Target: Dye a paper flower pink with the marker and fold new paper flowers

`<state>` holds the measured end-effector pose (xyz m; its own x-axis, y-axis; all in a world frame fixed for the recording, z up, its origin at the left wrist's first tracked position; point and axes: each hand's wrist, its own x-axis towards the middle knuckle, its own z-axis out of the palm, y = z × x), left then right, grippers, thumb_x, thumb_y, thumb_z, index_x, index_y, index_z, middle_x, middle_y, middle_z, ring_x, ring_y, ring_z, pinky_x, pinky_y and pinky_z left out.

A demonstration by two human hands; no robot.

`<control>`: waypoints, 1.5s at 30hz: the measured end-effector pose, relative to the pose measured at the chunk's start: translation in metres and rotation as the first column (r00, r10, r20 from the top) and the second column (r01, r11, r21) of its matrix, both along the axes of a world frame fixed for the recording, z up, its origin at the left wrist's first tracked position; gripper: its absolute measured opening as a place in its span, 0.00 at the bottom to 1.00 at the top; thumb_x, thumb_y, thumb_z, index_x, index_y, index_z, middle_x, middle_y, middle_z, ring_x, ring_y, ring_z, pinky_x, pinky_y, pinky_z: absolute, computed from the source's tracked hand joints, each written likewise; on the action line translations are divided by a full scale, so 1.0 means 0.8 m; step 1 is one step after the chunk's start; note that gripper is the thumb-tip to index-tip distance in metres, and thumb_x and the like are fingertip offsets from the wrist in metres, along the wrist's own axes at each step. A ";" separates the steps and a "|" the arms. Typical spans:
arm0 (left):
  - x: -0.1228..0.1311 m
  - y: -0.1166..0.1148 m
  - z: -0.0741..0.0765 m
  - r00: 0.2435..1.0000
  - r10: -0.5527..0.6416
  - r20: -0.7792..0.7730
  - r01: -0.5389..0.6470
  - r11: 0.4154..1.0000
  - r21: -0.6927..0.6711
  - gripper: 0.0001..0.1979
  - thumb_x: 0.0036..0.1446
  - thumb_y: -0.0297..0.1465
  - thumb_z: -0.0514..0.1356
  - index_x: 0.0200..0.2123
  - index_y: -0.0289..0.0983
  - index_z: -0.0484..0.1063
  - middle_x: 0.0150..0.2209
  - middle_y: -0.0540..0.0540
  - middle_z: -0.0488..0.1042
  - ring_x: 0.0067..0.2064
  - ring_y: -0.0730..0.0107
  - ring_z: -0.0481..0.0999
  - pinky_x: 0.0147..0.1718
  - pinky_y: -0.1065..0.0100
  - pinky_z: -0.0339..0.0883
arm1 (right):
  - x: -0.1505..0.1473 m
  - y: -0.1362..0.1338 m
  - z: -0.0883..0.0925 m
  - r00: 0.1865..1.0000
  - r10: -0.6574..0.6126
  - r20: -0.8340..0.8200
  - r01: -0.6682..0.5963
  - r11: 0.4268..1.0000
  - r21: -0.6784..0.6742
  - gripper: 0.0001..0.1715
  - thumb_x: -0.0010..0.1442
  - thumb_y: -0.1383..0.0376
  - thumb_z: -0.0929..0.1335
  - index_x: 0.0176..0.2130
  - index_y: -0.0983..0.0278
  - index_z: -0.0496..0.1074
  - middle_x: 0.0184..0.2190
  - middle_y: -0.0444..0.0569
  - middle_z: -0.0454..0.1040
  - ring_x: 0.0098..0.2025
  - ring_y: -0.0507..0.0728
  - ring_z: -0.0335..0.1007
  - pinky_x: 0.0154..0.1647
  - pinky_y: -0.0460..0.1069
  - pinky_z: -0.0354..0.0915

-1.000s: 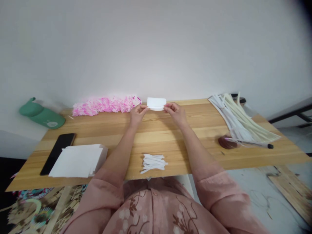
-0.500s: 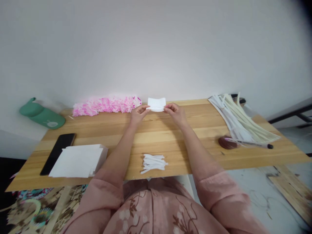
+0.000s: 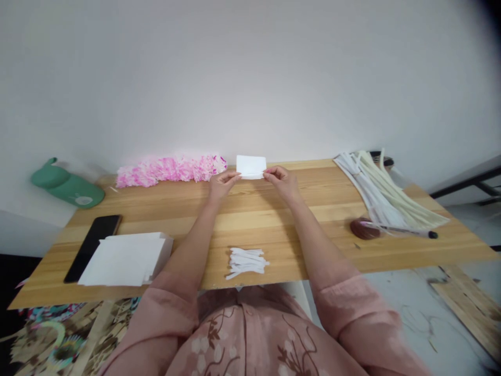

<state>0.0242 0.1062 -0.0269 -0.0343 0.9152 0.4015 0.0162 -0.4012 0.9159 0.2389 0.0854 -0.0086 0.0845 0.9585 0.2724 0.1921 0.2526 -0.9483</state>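
Observation:
Between my two hands, near the back of the wooden table, is a small white sheet of paper (image 3: 251, 164) with a narrow fold along its near edge. The fingers of my left hand (image 3: 224, 184) pinch its left near corner. On the opposite side, my right hand (image 3: 282, 183) pinches the right near corner with thumb and fingers. A stack of white paper sheets (image 3: 125, 256) lies to the left of my left forearm. Closer to my body, between the forearms, rests a pile of narrow white folded strips (image 3: 247, 260).
Pink ruffled paper flowers (image 3: 168, 171) lie along the wall. At left are a green bottle (image 3: 70, 185) and a black phone (image 3: 93, 246). Long white and cream strips (image 3: 385, 190), a dark red spool (image 3: 364, 228) and a pen (image 3: 407, 231) occupy the table's right side.
The upper part of the paper looks flatter and straighter at its far edge, and the fold along the near edge appears pressed down. Both hands stay nearly in place.

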 end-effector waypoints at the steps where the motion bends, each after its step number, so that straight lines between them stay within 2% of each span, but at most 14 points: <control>1: 0.000 0.000 0.000 1.000 -0.001 -0.006 0.001 1.000 0.006 0.08 0.45 0.37 0.68 0.30 0.39 0.80 0.31 0.47 0.80 0.34 0.69 0.78 0.39 0.65 0.72 | 0.000 0.000 0.001 1.000 -0.006 0.003 0.006 1.000 0.002 0.13 0.50 0.56 0.71 0.33 0.62 0.75 0.29 0.45 0.76 0.32 0.53 0.70 0.39 0.50 0.66; 8: 0.000 -0.004 0.003 0.999 -0.052 0.001 0.052 0.999 -0.009 0.09 0.43 0.36 0.69 0.30 0.39 0.80 0.33 0.46 0.81 0.37 0.68 0.78 0.42 0.63 0.72 | 0.001 0.001 -0.002 1.000 -0.007 -0.014 0.007 1.000 0.006 0.12 0.50 0.57 0.72 0.32 0.63 0.76 0.29 0.44 0.76 0.32 0.52 0.70 0.38 0.49 0.65; 16: 0.001 -0.002 0.002 0.998 -0.062 0.030 0.064 0.993 -0.095 0.17 0.41 0.39 0.70 0.35 0.37 0.81 0.34 0.46 0.81 0.34 0.70 0.77 0.37 0.67 0.71 | 0.001 -0.001 0.000 1.000 0.014 0.004 -0.014 1.000 -0.006 0.12 0.50 0.58 0.72 0.32 0.63 0.76 0.28 0.44 0.76 0.32 0.52 0.70 0.36 0.48 0.63; 24: 0.002 -0.003 -0.001 1.000 0.013 -0.012 -0.014 0.995 -0.094 0.11 0.44 0.37 0.68 0.32 0.38 0.81 0.32 0.45 0.81 0.33 0.69 0.77 0.35 0.68 0.71 | 0.001 0.002 -0.004 1.000 0.010 -0.013 -0.010 1.000 -0.021 0.11 0.50 0.58 0.71 0.32 0.63 0.75 0.27 0.44 0.76 0.32 0.53 0.71 0.36 0.49 0.65; 31: 0.003 -0.006 0.006 1.000 0.009 -0.001 -0.009 1.000 -0.030 0.09 0.42 0.36 0.69 0.28 0.38 0.80 0.31 0.46 0.81 0.34 0.68 0.78 0.38 0.65 0.72 | 0.001 0.001 -0.002 0.999 -0.044 0.018 0.043 0.999 0.010 0.12 0.50 0.57 0.72 0.32 0.63 0.76 0.29 0.45 0.77 0.32 0.53 0.71 0.38 0.50 0.66; 39: 0.001 -0.002 0.002 1.000 -0.004 -0.014 0.004 1.000 -0.005 0.07 0.43 0.34 0.69 0.27 0.38 0.80 0.31 0.46 0.80 0.35 0.68 0.78 0.41 0.65 0.71 | -0.001 0.002 -0.003 0.997 -0.014 -0.082 0.011 0.999 -0.031 0.13 0.48 0.56 0.73 0.32 0.63 0.75 0.28 0.45 0.77 0.32 0.54 0.73 0.39 0.51 0.69; 45: 0.004 -0.003 0.004 0.999 0.050 -0.018 -0.050 0.999 0.021 0.06 0.44 0.33 0.69 0.27 0.38 0.79 0.30 0.47 0.80 0.34 0.68 0.77 0.41 0.65 0.71 | -0.005 0.002 -0.002 0.995 -0.024 -0.095 0.019 0.998 -0.052 0.14 0.47 0.56 0.73 0.31 0.63 0.74 0.27 0.45 0.76 0.30 0.53 0.74 0.38 0.51 0.71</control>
